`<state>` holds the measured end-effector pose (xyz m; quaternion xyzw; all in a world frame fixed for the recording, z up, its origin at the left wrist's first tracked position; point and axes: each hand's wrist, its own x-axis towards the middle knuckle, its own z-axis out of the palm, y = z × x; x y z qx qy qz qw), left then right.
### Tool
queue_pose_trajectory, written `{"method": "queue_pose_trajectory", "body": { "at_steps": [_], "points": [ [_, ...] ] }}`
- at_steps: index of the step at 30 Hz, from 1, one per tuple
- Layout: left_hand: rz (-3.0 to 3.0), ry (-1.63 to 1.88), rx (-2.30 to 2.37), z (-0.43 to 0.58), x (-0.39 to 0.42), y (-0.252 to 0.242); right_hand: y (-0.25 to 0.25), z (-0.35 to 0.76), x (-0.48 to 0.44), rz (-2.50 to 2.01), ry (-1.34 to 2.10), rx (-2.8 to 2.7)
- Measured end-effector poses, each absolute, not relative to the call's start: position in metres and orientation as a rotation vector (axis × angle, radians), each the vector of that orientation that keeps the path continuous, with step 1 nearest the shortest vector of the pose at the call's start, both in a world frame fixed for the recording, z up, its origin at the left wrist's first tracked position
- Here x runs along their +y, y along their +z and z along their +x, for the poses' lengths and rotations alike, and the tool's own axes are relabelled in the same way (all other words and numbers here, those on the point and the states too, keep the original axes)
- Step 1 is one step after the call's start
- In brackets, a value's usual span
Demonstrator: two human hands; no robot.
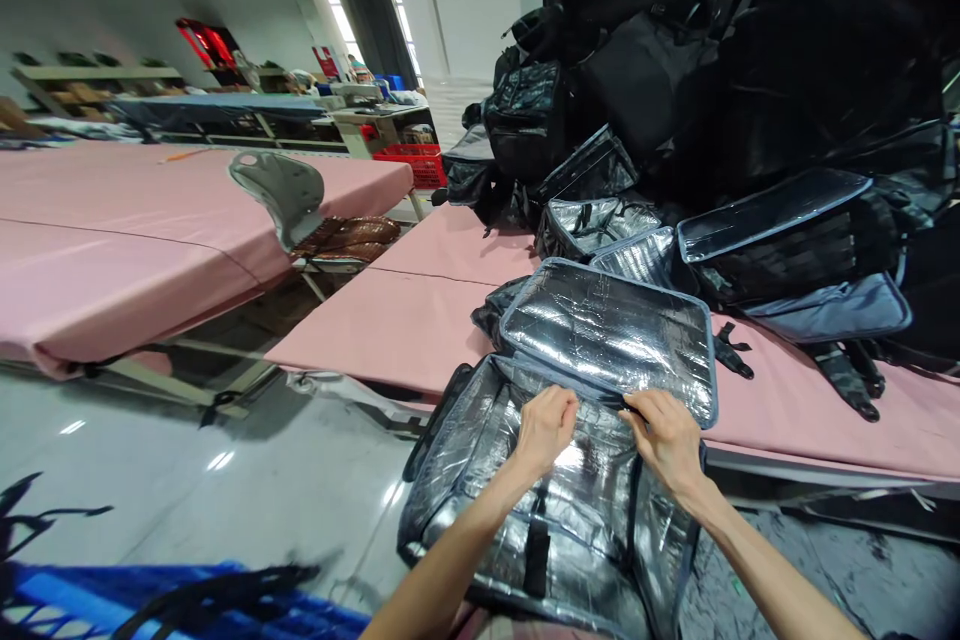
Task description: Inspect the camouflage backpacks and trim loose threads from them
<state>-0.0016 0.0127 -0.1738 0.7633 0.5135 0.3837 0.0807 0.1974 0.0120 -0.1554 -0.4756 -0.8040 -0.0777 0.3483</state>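
Note:
An insulated bag (487, 480) with a shiny silver foil lining lies open in front of me, partly over the table's edge. Its foil-lined lid (607, 320) is folded back onto the pink tabletop. My left hand (549, 428) has its fingers curled closed at the seam between lid and body; what they grip is hidden. Just to the right, my right hand (666, 435) pinches the grey-blue edge binding of the bag near the lid's base. A black strap (537, 550) runs down inside the lining.
Black bags (645, 70) are heaped high at the back right, with an open foil-lined bag (600, 225) in front. A grey chair (277, 190) stands between this pink table (360, 330) and another pink table (135, 220). Blue material with black straps (195, 600) lies at lower left.

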Motion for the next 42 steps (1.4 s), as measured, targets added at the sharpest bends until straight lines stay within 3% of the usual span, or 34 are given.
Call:
{"method": "queue_pose_trajectory", "body": {
  "at_steps": [4,10,25,42],
  "points": [
    [2.266,1.182,1.717,0.000,0.012,-0.164,-0.156,0.198,0.014,-1.214,-0.263,-2.109],
    [2.383,0.965,2.057,0.018,0.019,-0.154,-0.161,0.198,0.009,-1.252,-0.373,-2.150],
    [2.089,1.358,1.527,0.015,0.018,-0.179,-0.156,0.194,0.017,-1.170,-0.264,-2.075],
    [2.079,1.363,1.531,0.011,0.016,-0.180,-0.143,0.188,0.039,-1.067,-0.266,-2.277]
  ]
}}
